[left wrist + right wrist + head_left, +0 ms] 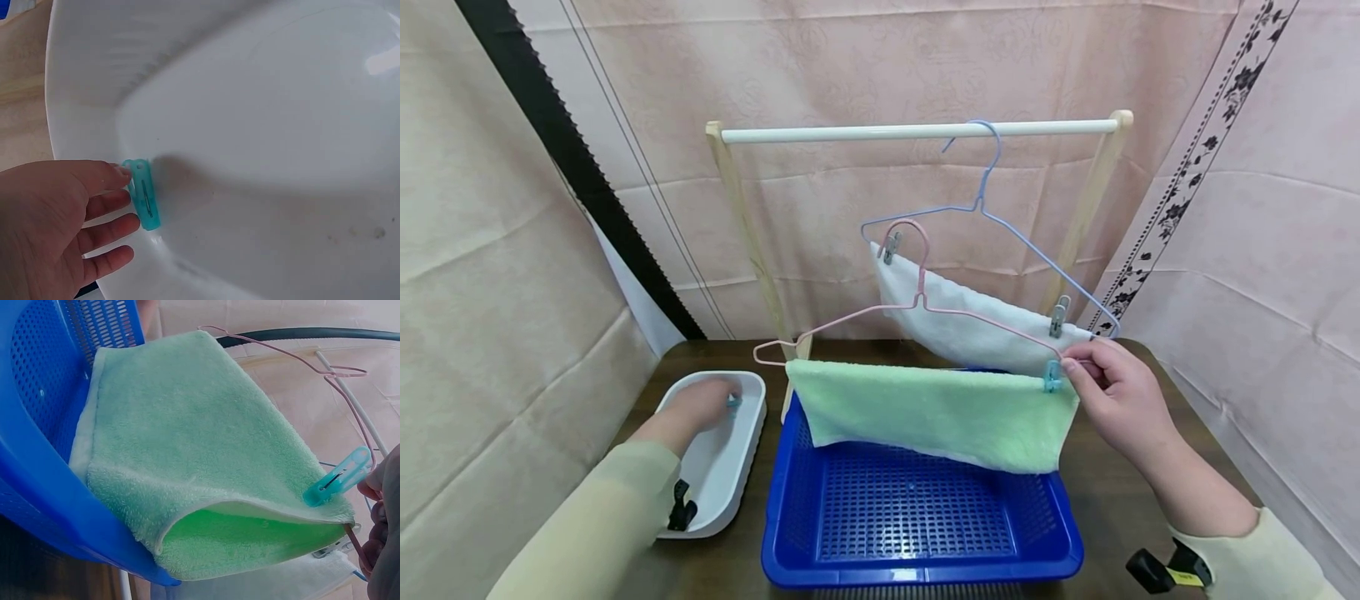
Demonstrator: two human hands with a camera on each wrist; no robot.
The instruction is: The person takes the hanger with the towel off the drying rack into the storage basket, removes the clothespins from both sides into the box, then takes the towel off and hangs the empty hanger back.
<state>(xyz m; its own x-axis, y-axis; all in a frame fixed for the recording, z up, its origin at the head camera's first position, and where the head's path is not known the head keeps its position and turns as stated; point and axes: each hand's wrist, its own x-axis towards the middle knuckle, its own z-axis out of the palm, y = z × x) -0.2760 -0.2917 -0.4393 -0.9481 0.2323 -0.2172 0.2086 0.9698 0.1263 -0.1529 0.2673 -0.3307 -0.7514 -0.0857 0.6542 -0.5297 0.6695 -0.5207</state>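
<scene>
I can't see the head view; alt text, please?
A person's right grip holds a pink hanger draped with a green towel above a blue basket; the left grip touches a clip in a white tray. A white towel hangs behind.

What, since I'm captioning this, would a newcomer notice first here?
Probably the green towel on the pink hanger, central, over the blue basket. Behind it, a white cloth is clipped to a blue hanger on the white rail. At left, the left grip touches a teal clip in the white tray.

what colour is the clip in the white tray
The clip is turquoise; it shows best in the left wrist view.
</scene>
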